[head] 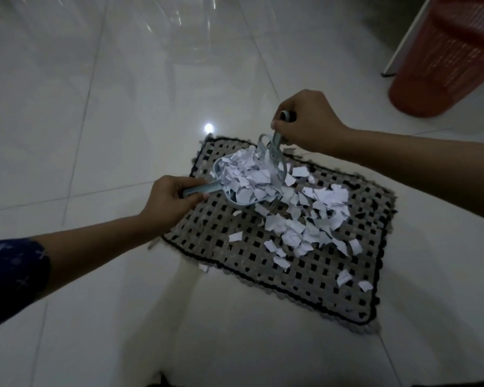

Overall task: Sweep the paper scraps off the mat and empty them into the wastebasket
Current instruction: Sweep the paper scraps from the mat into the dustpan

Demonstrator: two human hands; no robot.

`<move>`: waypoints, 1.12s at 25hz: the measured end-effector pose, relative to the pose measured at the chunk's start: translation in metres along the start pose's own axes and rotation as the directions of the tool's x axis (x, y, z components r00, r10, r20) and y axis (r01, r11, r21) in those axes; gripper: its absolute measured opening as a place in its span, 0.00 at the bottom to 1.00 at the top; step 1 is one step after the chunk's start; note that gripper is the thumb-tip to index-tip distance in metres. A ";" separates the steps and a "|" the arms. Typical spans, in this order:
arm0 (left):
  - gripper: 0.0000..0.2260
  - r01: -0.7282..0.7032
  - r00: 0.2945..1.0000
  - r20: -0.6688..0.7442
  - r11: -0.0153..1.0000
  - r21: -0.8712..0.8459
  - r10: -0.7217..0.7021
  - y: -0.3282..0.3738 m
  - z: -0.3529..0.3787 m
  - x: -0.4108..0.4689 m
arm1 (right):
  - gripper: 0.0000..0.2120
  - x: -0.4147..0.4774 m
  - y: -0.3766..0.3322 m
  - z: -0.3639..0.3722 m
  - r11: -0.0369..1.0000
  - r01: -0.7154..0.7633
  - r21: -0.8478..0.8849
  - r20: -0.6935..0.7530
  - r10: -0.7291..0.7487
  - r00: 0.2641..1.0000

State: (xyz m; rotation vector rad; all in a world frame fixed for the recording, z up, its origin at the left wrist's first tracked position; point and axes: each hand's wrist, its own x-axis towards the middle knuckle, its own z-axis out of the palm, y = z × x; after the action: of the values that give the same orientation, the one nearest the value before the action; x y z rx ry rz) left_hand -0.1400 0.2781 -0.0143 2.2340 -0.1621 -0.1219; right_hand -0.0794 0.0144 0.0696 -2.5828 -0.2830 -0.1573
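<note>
Fingers (197, 197) of the left hand (171, 199) curl round the handle of a pale blue dustpan (220, 166) heaped with paper scraps (246, 174). The right hand (308, 121) grips a small brush (275, 146) at the pan's mouth. More scraps lie strewn across the woven mat (221, 236) on the tiled floor (95, 135). The red wastebasket (444, 65) stands well apart, far right.

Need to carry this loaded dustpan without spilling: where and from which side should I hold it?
Hold the dustpan by its short handle, coming from the left, where the left hand grips it. The handle sticks out from the closed back; the open mouth faces right, heaped with paper scraps.
</note>
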 end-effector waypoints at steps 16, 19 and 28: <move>0.13 -0.154 0.939 0.301 0.986 -0.065 0.167 0.067 0.078 0.048 | 0.06 -0.049 0.082 -0.076 0.969 -0.218 0.119 -0.057 0.226 0.972; 0.14 -0.144 0.935 0.314 0.986 -0.081 0.163 0.069 0.082 0.047 | 0.07 -0.051 0.082 -0.078 0.988 -0.151 0.016 -0.069 0.152 0.986; 0.16 -0.121 0.962 0.236 0.988 -0.096 0.141 0.067 0.079 0.043 | 0.07 -0.059 0.100 -0.099 0.946 -0.268 0.182 -0.045 0.281 0.959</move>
State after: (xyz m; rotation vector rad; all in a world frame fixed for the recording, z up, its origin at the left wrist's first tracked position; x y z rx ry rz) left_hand -0.1142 0.1691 -0.0119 2.1150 -0.4296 -0.3241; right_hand -0.1187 -0.1308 0.0939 -2.4057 0.0879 -0.1157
